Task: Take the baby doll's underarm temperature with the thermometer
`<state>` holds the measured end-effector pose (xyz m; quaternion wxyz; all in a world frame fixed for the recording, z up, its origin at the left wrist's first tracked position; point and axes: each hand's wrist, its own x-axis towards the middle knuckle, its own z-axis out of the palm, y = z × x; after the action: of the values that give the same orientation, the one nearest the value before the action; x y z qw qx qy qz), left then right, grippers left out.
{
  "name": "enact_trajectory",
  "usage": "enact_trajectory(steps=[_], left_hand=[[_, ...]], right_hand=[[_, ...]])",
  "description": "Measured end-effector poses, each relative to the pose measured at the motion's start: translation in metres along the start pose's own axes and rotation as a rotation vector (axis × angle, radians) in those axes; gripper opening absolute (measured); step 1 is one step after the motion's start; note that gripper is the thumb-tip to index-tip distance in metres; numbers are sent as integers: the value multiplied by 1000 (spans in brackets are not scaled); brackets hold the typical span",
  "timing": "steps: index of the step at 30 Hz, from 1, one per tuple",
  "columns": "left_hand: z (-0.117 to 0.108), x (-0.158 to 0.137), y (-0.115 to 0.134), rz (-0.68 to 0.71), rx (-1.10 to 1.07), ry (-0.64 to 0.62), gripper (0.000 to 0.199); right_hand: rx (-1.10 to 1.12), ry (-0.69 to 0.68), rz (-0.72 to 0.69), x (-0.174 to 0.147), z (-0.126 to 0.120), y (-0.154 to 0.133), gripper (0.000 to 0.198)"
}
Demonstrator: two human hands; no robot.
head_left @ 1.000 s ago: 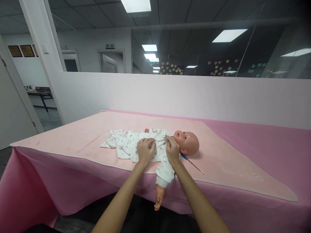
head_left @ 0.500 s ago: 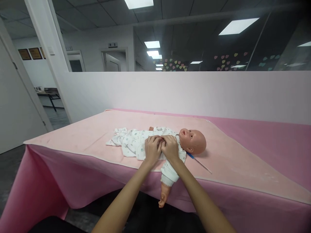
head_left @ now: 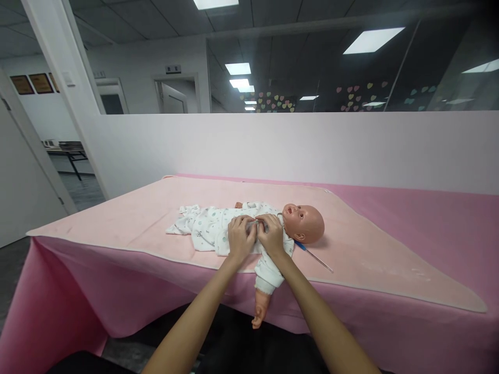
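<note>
A baby doll lies on its back, head to the right and feet to the left. It wears white baby clothes with a small print. Over the chest, my left hand is closed in a pinch on the front of the clothes. Close beside it, my right hand pinches the same cloth nearer the neck. Their fingertips almost meet, and the exact bit of cloth between them is hard to make out. The doll's near arm hangs over the table's front edge.
Under the doll is a pale pink blanket over a darker pink tablecloth. A thin rod with a blue end lies by the doll's head. Behind the table runs a white wall with a window above.
My fingertips have drawn slightly apart at the chest, showing a bit more cloth between them. The whole view has shifted slightly; the doll lies as before.
</note>
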<state>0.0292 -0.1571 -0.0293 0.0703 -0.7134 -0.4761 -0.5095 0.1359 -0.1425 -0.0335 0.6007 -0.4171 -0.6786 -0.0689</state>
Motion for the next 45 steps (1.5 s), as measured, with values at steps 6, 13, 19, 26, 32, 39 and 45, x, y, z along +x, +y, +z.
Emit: enact_trajectory(steps=[6, 13, 19, 26, 32, 39, 45], left_hand=[[-4, 1, 2, -13, -56, -27, 12], [-5, 1, 3, -78, -93, -12, 10], [-3, 0, 1, -34, -51, -44, 16], [-3, 0, 1, -19, -36, -24, 18], [-3, 0, 2, 5, -13, -33, 18], [-2, 0, 3, 16, -2, -60, 14], [-3, -1, 2, 17, -14, -89, 12]], right_hand=[[33, -26, 33, 0, 1, 2, 20], [49, -48, 58, 0, 1, 3, 18], [116, -2, 73, -1, 1, 4, 20], [119, 1, 10, -1, -1, 4, 26], [121, 29, 8, -1, -1, 3, 24], [136, 68, -17, -3, -3, 0, 22], [142, -2, 43, -3, -1, 2, 26]])
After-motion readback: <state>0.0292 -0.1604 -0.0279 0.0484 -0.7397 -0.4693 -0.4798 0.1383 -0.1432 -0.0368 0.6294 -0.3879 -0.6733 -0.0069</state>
